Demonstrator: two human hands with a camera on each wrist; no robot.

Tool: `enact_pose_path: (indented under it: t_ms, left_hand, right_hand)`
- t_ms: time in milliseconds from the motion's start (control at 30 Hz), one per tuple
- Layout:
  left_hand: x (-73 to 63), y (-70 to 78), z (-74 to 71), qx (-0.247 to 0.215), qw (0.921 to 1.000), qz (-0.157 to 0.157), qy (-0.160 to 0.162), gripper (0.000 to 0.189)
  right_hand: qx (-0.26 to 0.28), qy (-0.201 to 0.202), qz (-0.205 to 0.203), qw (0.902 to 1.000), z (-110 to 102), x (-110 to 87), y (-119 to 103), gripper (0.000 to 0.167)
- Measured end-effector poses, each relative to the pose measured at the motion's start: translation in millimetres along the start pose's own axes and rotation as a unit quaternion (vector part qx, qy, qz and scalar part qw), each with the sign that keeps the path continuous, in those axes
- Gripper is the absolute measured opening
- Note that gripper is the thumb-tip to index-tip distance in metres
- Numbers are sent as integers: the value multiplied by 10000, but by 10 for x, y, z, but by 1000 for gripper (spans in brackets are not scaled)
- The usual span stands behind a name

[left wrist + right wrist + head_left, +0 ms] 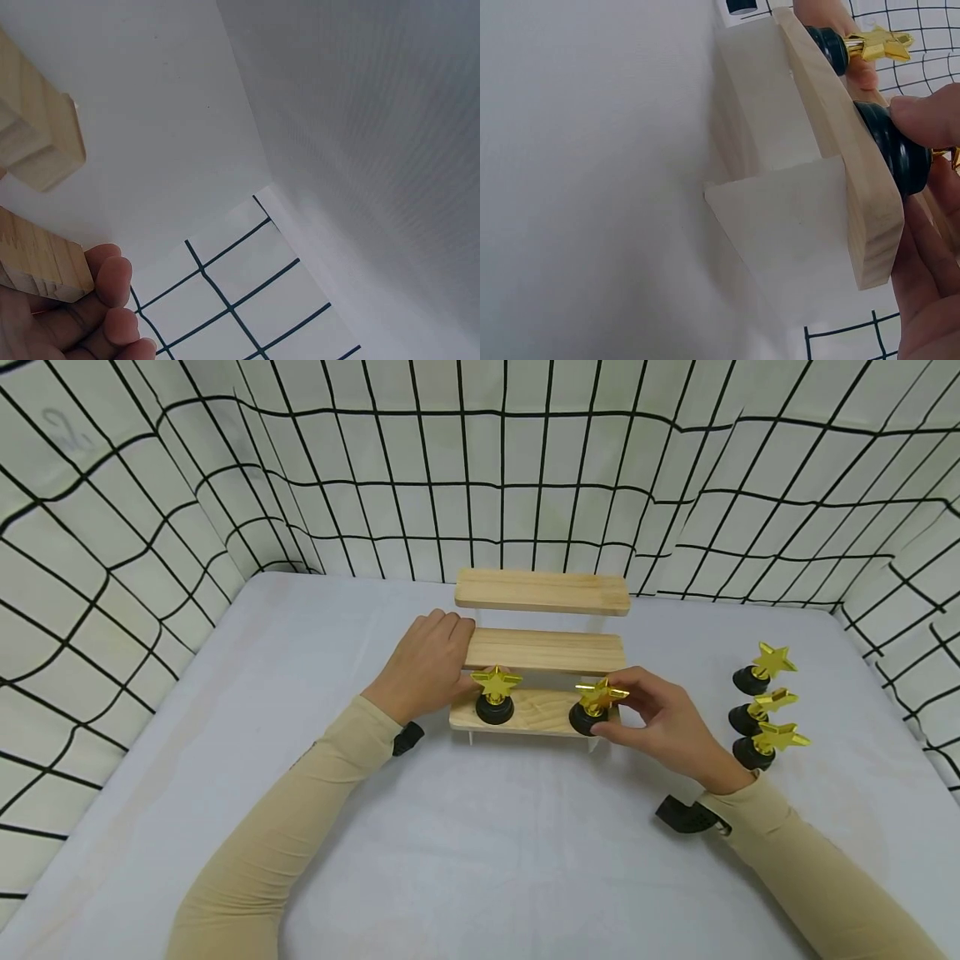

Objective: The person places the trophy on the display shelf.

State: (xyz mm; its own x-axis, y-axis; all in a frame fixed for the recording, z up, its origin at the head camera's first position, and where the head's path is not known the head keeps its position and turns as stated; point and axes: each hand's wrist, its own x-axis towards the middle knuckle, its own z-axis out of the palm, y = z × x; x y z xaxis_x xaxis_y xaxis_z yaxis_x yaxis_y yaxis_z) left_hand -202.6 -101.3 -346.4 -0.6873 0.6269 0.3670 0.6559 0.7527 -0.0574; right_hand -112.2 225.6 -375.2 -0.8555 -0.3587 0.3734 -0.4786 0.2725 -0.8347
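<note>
A tiered wooden stand (544, 650) with three pale boards stands towards the back of the white table. My left hand (431, 664) grips the left end of its middle board; in the left wrist view the fingertips (114, 281) curl round the board's end. One gold star trophy (496, 695) with a round black base stands on the left of the lowest board. At that board's right end, my right hand (660, 718) pinches a second star trophy (588, 720), its base right at the wood. The right wrist view shows the thumb (930, 120) on the black base (896, 154).
Three more gold star trophies (757, 706) stand in a row on the table (480, 860) to the right. White walls with a black grid (502, 485) enclose the table at the back and sides. White supports (787, 217) hold up the lowest board.
</note>
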Motion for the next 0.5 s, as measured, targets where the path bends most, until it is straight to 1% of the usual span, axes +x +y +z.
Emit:
enact_pose_path:
  t_ms: [167, 500]
  left_hand:
    - [-3, 1, 6, -48, 10000, -29, -9, 62]
    - [-1, 0, 9, -21, 10000, -42, 4, 64]
  right_hand:
    - [-47, 27, -108, 9999, 37, 12, 6, 53]
    - [-187, 33, 69, 9998, 76, 44, -49, 52]
